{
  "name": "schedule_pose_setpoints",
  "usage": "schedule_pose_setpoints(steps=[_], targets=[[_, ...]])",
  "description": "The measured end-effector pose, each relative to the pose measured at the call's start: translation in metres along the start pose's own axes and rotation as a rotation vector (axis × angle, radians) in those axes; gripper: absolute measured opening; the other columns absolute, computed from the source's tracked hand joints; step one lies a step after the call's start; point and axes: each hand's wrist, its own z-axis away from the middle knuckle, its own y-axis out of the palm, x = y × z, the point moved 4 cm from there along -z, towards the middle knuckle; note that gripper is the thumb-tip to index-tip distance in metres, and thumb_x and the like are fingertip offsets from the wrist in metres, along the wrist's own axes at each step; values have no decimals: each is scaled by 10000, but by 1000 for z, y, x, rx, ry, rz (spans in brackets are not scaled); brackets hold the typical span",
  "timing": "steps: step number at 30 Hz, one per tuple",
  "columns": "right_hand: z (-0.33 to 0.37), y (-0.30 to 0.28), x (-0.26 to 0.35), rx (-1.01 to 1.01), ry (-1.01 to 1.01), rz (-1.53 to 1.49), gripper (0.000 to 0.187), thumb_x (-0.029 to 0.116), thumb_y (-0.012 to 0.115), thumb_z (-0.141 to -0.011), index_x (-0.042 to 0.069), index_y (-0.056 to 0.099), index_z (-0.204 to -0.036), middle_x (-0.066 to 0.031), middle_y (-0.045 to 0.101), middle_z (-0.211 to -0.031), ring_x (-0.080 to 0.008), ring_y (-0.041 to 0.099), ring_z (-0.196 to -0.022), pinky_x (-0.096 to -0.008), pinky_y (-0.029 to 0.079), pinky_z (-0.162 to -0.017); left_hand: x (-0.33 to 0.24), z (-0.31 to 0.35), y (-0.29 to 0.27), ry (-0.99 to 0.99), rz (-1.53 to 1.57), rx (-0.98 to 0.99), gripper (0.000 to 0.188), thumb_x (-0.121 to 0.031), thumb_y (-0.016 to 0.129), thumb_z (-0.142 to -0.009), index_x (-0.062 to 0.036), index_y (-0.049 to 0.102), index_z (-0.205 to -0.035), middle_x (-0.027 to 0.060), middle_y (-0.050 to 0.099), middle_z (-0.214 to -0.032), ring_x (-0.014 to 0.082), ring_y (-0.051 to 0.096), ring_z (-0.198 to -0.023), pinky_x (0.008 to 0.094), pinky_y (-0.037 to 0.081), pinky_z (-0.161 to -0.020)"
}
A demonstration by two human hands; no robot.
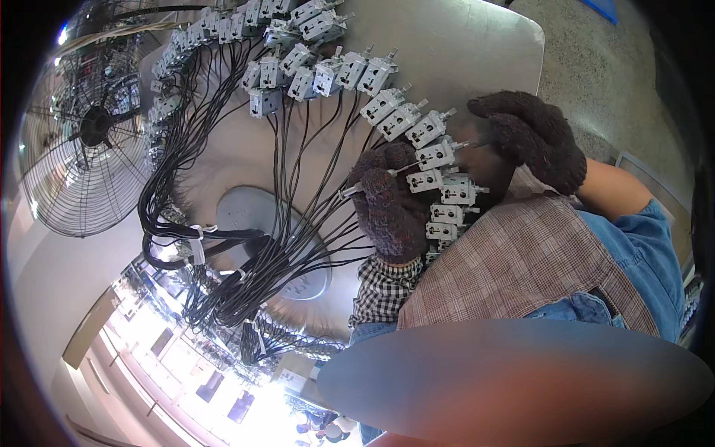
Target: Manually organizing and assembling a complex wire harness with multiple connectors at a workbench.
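Note:
My left hand (381, 205), in a dark knitted glove and checked cuff, is closed around a slim metal rod-like tool (356, 191). The rod's thin end points at a small grey box-shaped metal part (436, 154) in a curved row of similar parts. Each has holes in its face and many show a short pin. My right hand (532, 138), gloved alike, hovers just right of that part's pin, fingers bent and apart, with nothing visible in them. Black cables (298, 216) run from the parts to a thick bundle on the left.
The parts lie on a metal table (454, 45) with a rounded corner. A round grey disc (246, 208) sits beneath the cables, and white ties (197, 246) bind the bundle. A wire-caged fan (89, 141) stands at left. Speckled floor (596, 67) shows beyond the table.

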Motion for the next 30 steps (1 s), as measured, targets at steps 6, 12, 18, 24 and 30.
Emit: schedule_pose_setpoints(steps=[6, 12, 18, 24, 30], targets=[[2, 5, -11, -73, 81, -180, 308, 259, 529, -943, 65, 592, -1174, -64, 612, -757, -105, 583, -573, -249, 478, -476, 0, 3, 2, -87, 64, -67, 285, -249, 509, -946, -20, 506, -1117, 127, 578, -1060, 239, 587, -980, 382, 537, -806], [2, 5, -6, -26, 111, -210, 300, 260, 524, -950, 76, 595, -1176, -53, 608, -755, -96, 567, -582, -242, 475, -494, 1, 3, -2, -42, -33, 33, 323, -294, 514, -940, -38, 489, -1135, 119, 560, -1097, 244, 573, -1009, 395, 533, -805], [2, 2, 3, 54, 283, -234, 288, 173, 460, -972, 11, 555, -1190, -134, 613, -1074, -151, 611, -874, -276, 506, -721, -2, 1, 0, -78, -43, 26, 348, -333, 509, -935, -24, 516, -1094, 124, 580, -1051, 248, 583, -985, 404, 528, -813], [5, 2, 12, -123, -464, 245, 277, 171, 553, -924, 82, 586, -1184, -100, 635, -1038, -144, 624, -744, -262, 522, -661, 0, 1, -1, -6, -60, -45, 364, -341, 498, -942, -6, 528, -1082, 140, 593, -1023, 249, 604, -938, 384, 536, -792], [8, 3, 0, 68, 114, -258, 326, 155, 553, -905, 57, 555, -1216, -135, 586, -1178, -202, 640, -900, -289, 546, -750, 0, 3, -5, -27, -28, -66, 362, -322, 511, -942, 7, 535, -1089, 151, 601, -1032, 245, 618, -929, 350, 560, -754]])
